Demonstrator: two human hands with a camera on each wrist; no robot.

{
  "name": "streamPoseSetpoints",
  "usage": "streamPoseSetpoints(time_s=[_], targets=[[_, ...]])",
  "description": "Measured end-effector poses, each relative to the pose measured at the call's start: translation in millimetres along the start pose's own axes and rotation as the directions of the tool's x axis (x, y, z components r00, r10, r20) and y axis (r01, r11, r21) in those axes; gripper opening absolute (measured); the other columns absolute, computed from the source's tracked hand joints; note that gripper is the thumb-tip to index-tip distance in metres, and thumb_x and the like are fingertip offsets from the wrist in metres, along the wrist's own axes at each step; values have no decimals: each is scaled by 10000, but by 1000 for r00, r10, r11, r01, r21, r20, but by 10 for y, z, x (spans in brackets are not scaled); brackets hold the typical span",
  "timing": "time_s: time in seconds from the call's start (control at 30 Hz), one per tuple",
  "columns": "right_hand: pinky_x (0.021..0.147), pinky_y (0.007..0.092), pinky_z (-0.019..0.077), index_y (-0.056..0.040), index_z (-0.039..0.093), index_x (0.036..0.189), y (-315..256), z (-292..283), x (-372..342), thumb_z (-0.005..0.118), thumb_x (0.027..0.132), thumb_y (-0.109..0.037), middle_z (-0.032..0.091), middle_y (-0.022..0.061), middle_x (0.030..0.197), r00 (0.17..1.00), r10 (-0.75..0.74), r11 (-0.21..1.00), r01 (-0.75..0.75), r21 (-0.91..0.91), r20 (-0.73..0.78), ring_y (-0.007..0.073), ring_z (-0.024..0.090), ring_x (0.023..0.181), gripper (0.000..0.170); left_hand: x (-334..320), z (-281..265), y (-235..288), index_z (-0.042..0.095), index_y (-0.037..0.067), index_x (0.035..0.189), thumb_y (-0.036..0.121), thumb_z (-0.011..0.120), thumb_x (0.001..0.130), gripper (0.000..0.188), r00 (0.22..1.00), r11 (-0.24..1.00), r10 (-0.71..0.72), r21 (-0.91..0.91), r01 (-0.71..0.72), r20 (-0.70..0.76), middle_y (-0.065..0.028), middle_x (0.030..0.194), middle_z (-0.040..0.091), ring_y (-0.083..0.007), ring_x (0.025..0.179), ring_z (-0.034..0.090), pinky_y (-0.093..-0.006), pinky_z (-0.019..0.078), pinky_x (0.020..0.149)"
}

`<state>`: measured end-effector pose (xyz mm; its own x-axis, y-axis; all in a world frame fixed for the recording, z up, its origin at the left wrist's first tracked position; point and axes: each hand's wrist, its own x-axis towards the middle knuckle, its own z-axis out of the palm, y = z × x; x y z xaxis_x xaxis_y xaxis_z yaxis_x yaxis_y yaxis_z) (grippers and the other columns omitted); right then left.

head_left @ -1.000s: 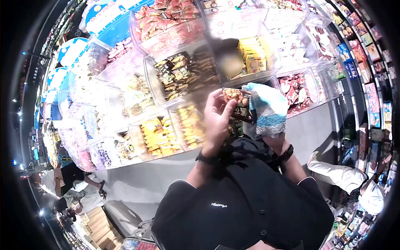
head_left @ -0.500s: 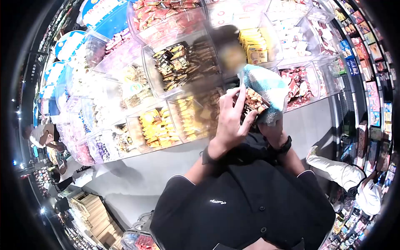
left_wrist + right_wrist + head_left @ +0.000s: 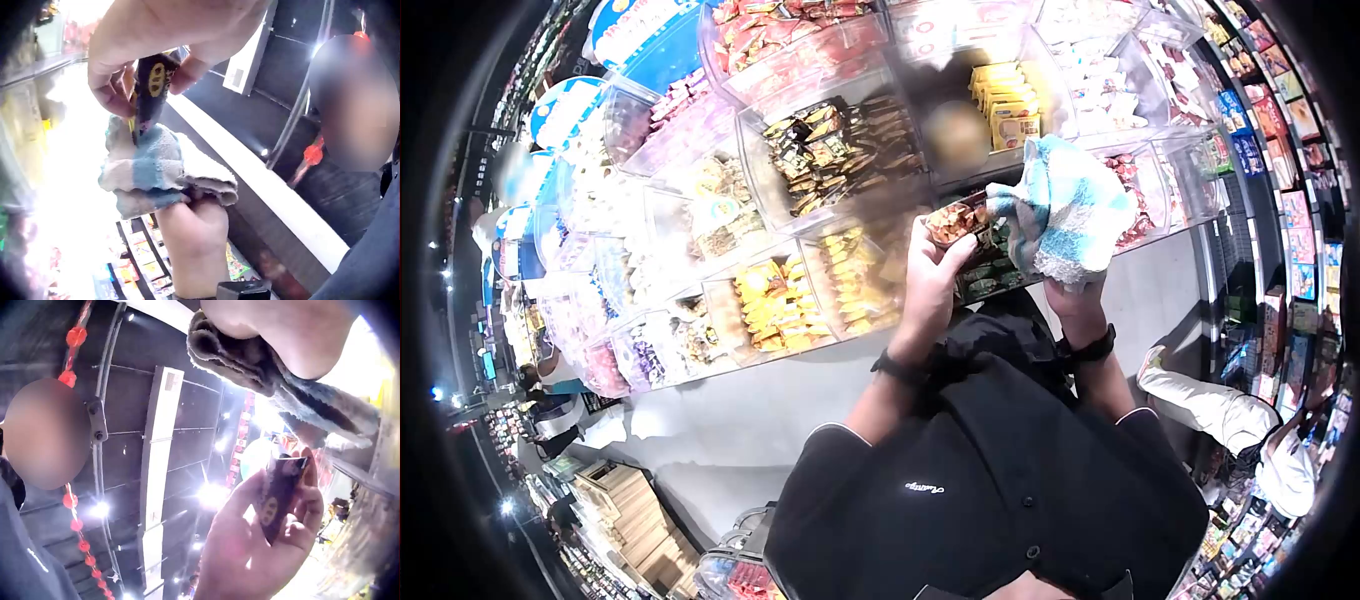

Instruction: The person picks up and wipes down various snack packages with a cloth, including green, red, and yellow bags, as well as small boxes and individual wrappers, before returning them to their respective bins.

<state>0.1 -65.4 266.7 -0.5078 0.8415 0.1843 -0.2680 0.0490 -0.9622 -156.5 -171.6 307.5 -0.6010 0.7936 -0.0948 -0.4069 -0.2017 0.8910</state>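
Observation:
My left hand (image 3: pixel 933 275) pinches a small dark packet (image 3: pixel 956 219) printed with a picture of nuts, thumb on the near face. In the left wrist view the packet (image 3: pixel 150 84) is seen from its narrow side, with yellow lettering. A fluffy blue-and-white striped towel (image 3: pixel 1080 215) bunches over my right hand (image 3: pixel 1082 302) and hides most of its fingers. One corner of the towel reaches over to the packet's right end. In the right wrist view the left hand (image 3: pixel 262 531) has its fingers curled round the packet's edges, below the towel (image 3: pixel 250 365).
Clear bins hold wrapped snacks: dark packets (image 3: pixel 825 150), yellow packets (image 3: pixel 780 305) and yellow packs (image 3: pixel 1008 105). Their front edge lies just before my body. A person in white trousers (image 3: pixel 1200 400) is at the right, near stocked shelves (image 3: pixel 1295 220). A wooden crate-like stand (image 3: pixel 635 520) is behind left.
The left hand first turned the packet in against the towel with its fingers extended, then drew it back left. The towel and right hand have shifted right and slightly away.

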Motion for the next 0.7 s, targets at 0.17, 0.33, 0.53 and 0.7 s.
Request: streamPoseSetpoints(time_s=[0.17, 0.33, 0.53, 0.7], targets=[[872, 316, 499, -35, 446, 1299, 4, 156, -52, 486, 958, -100, 562, 71, 1198, 995, -34, 959, 6, 283, 94, 169, 583, 1041, 349, 30, 269, -211, 427, 43, 1084, 91, 534, 941, 185, 1000, 984, -12, -176, 12, 2, -103, 1213, 494, -110, 1042, 496, -265, 415, 922], [898, 290, 470, -45, 507, 1265, 84, 69, -98, 477, 969, -90, 583, 51, 1182, 974, 187, 837, -225, 499, 127, 136, 569, 1052, 301, -23, 523, -232, 476, 45, 1101, 51, 512, 943, 162, 993, 988, 61, -145, -46, 99, -150, 1495, 282, -177, 1210, 441, -310, 351, 1024], [919, 313, 464, -48, 502, 1273, -68, -194, -193, 535, 949, -129, 562, 54, 1222, 992, 51, 948, -86, 306, 120, 164, 562, 1083, 335, -3, 787, -354, 361, 26, 1345, 16, 639, 853, 566, 973, 969, 229, 89, -230, 23, -131, 1313, 473, -191, 1166, 475, -323, 388, 1001], [958, 355, 436, 4, 447, 1285, -229, -623, -118, 689, 787, -75, 556, 107, 1218, 976, -95, 976, 130, -175, 197, 185, 530, 1125, 560, -41, 918, -202, 600, 59, 1199, 98, 727, 705, 512, 813, 369, 447, 751, -547, 373, -127, 1210, 555, -327, 1144, 455, -423, 385, 976]])
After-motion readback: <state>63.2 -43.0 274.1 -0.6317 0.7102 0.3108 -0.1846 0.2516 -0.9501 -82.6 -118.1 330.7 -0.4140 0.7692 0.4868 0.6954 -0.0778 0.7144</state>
